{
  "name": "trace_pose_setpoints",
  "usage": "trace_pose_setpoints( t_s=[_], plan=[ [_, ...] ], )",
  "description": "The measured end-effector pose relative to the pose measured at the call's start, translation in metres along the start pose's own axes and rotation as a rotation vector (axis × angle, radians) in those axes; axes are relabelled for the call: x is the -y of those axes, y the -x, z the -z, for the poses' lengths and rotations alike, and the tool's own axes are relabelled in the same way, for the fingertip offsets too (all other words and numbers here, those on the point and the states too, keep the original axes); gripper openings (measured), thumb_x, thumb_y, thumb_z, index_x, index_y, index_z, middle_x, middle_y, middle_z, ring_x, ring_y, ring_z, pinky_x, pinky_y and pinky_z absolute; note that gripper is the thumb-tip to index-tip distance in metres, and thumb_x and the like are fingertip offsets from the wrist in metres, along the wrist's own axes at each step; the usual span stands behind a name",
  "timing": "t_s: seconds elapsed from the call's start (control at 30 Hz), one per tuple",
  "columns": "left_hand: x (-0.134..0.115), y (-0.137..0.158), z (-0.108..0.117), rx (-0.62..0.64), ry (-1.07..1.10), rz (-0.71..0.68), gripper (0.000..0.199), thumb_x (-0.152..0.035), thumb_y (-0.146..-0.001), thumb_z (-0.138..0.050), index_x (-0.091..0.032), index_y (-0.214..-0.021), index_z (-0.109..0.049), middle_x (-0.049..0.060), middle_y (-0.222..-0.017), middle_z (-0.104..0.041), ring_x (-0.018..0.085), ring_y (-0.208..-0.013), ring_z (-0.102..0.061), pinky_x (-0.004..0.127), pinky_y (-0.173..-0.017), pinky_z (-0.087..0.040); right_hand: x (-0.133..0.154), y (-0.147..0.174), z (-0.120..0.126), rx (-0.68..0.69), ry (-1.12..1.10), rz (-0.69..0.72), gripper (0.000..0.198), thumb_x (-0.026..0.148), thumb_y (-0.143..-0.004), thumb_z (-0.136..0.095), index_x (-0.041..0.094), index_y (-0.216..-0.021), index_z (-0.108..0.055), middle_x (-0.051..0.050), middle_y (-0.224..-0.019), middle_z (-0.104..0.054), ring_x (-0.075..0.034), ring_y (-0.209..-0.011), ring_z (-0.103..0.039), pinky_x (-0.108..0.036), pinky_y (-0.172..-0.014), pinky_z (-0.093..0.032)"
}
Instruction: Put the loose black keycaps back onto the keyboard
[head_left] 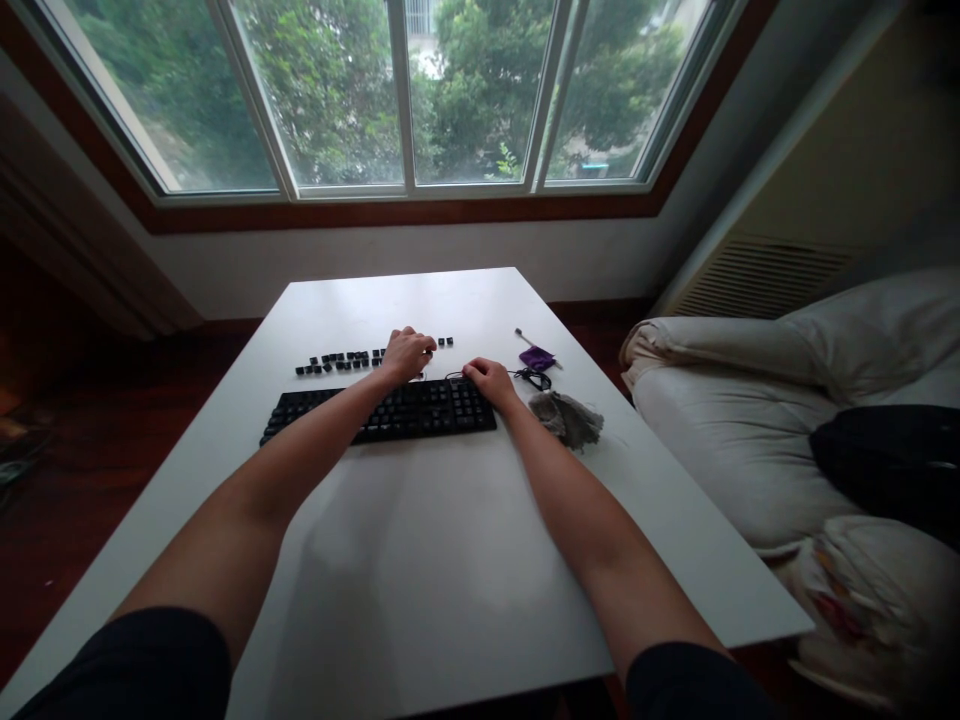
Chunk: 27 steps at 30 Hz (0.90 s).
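A black keyboard [420,410] lies across the white table, partly covered by my left forearm. Beyond it, loose black keycaps [337,362] are laid out in rows. My left hand [407,353] is over the right part of these rows, fingers curled in a pinch on a small dark keycap [429,351]. At the keyboard's back right corner my right hand [489,380] has its fingers closed against the edge, beside the thin black cable [534,379]. What lies under its fingertips is partly hidden.
Right of the keyboard lie a crumpled grey cloth [568,419], a purple cloth [536,358] and a thin brush-like stick [519,332]. A pale sofa [720,420] stands along the right side of the table [435,560]. A window is behind.
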<state>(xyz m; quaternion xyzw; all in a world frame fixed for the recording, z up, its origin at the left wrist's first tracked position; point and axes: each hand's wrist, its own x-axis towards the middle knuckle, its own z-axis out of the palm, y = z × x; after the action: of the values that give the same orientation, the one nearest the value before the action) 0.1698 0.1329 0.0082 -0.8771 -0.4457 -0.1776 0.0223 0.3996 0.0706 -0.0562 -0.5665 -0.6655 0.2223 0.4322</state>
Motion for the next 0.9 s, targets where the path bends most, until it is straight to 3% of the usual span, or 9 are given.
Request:
trace_pose_setpoints(
  t_s=[0.2, 0.47, 0.9],
  plan=[
    [0.004, 0.026, 0.023, 0.098, 0.065, -0.014, 0.02, -0.025, -0.083, -0.066, -0.027, -0.101, -0.075, 0.002, -0.1, -0.077, 0.026, -0.102, -0.061, 0.039, -0.092, -0.042, -0.002, 0.0, -0.002, 0.002, 0.008, -0.007, 0.031, 0.047, -0.087, -0.057, 0.021, -0.081, -0.074, 0.0, -0.075, -0.07, -0.017, -0.072, -0.061, -0.028, -0.071, -0.043],
    [-0.012, 0.043, 0.034, 0.292, 0.137, -0.023, 0.019, -0.023, -0.078, -0.066, -0.026, -0.095, -0.076, 0.0, -0.095, -0.078, 0.021, -0.089, -0.069, 0.03, -0.077, -0.046, 0.0, 0.0, -0.001, 0.01, 0.013, -0.017, 0.031, 0.046, -0.087, -0.058, 0.021, -0.083, -0.074, 0.0, -0.077, -0.071, -0.018, -0.074, -0.06, -0.028, -0.073, -0.044],
    [-0.023, 0.053, 0.032, 0.242, 0.02, -0.109, 0.021, -0.021, -0.082, -0.063, -0.027, -0.098, -0.075, 0.003, -0.098, -0.076, 0.026, -0.103, -0.061, 0.041, -0.094, -0.039, 0.0, 0.001, 0.0, 0.013, 0.016, -0.003, 0.031, 0.046, -0.087, -0.056, 0.021, -0.082, -0.074, -0.001, -0.076, -0.07, -0.018, -0.074, -0.06, -0.028, -0.071, -0.043]
  ],
)
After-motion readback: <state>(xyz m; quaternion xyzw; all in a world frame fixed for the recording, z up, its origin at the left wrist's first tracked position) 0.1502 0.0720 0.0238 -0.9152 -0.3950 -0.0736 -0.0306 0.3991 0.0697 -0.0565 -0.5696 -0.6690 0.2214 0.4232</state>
